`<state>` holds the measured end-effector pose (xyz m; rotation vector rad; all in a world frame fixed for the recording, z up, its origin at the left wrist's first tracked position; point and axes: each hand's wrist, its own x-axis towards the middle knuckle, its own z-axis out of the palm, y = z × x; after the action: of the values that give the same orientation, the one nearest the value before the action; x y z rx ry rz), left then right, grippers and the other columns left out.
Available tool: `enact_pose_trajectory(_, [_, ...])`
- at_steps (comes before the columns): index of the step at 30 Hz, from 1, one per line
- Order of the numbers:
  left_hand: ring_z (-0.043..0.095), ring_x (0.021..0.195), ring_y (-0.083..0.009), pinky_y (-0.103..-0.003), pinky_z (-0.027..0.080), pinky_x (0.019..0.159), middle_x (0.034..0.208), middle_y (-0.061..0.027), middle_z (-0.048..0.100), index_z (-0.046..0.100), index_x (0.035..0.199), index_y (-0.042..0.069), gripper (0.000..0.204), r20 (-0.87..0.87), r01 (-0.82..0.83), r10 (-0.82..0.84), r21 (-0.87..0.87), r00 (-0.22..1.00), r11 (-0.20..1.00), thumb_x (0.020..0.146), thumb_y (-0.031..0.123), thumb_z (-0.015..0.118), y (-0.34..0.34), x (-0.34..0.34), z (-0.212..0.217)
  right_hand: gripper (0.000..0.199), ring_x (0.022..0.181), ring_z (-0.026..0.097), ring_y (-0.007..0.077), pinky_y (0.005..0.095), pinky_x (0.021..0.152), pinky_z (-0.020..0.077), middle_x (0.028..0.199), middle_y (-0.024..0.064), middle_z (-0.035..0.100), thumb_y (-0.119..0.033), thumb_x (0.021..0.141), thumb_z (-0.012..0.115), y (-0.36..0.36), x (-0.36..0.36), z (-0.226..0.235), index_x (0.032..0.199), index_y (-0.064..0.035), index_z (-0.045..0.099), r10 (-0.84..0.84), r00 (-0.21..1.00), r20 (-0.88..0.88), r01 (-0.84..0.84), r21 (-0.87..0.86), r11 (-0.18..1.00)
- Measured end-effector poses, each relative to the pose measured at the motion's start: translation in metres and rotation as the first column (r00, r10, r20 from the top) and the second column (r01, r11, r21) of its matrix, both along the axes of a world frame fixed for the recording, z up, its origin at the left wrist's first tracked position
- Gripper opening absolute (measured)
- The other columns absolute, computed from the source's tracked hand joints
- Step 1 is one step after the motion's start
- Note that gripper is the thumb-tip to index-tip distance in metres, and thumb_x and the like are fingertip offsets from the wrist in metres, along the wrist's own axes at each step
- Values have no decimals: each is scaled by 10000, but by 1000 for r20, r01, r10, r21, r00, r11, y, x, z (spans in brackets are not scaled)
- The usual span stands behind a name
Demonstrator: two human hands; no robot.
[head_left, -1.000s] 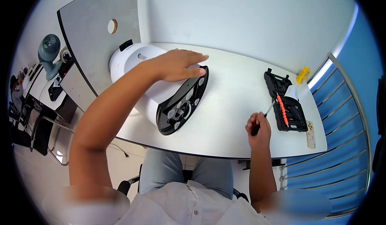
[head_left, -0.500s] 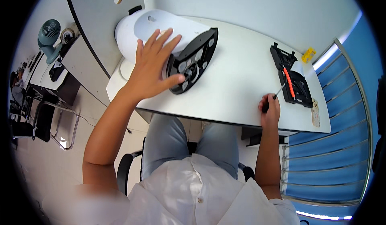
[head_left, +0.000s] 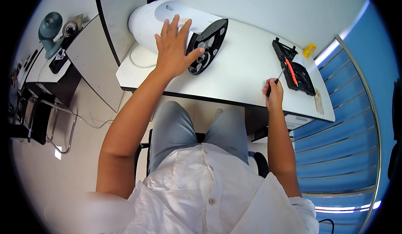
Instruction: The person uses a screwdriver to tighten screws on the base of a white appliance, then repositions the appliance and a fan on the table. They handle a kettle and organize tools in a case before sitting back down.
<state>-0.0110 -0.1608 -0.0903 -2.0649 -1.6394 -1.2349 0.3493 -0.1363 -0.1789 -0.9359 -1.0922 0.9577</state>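
A rounded white appliance (head_left: pixel 144 27) lies on its side at the left of the white desk, its black underside (head_left: pixel 208 45) turned toward the right. My left hand (head_left: pixel 173 52) rests on it with fingers spread, the thumb against or just in front of the black underside. At the right, near the desk's front edge, my right hand (head_left: pixel 274 93) is closed around the dark handle of a screwdriver (head_left: pixel 281 74). Its thin metal shaft points up toward a black tool case (head_left: pixel 307 83), which lies open. A red-orange ridged rod (head_left: pixel 291 71) lies in the case.
Behind the case sits a small yellow object (head_left: pixel 309 50). A white cord (head_left: pixel 140 63) loops beside the appliance. A grey partition (head_left: pixel 121 24) borders the desk's left side; a metal railing (head_left: pixel 356 70) runs along the right. A green fan (head_left: pixel 51 27) stands on another desk.
The view has shifted, so the desk and its things sit higher in the picture. My left hand stays on the appliance, and my right hand still holds the screwdriver near the case.
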Motion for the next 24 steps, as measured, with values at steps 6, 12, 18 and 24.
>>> enact_pose_trajectory(6, [55,1378,-407,-668,123,1007,1501,-155,126,259,1428,212,836,4,-41,41,-27,999,999,741,474,656,-9,0,-1,151,547,477,101,226,499,375,669,13,515,-181,912,508,-20,-5,2,855,-44,536,45,998,-35,-47,-56,997])
enact_pose_trajectory(12, [51,1387,-379,-660,154,1014,1500,-154,129,247,1429,155,792,-9,-71,71,-71,997,995,790,418,634,-14,7,4,163,547,506,99,226,476,390,677,6,528,-210,911,511,-39,14,16,870,-56,546,109,993,-35,-113,-190,975])
enact_pose_trajectory(18, [70,1387,-381,-662,166,1009,1498,-154,149,251,1426,168,738,3,-72,72,-14,997,997,817,401,596,-5,7,-3,159,536,493,77,213,463,378,663,-19,520,-222,906,514,-55,34,25,873,-71,555,58,998,13,-52,-272,961])
enact_pose_trajectory(24, [84,1389,-368,-637,140,1033,1502,-129,160,244,1429,140,662,-7,-73,73,43,997,996,858,321,526,5,5,-6,164,539,484,66,205,470,375,656,-28,510,-232,907,499,-64,46,29,876,-82,557,22,998,51,-6,-294,956])
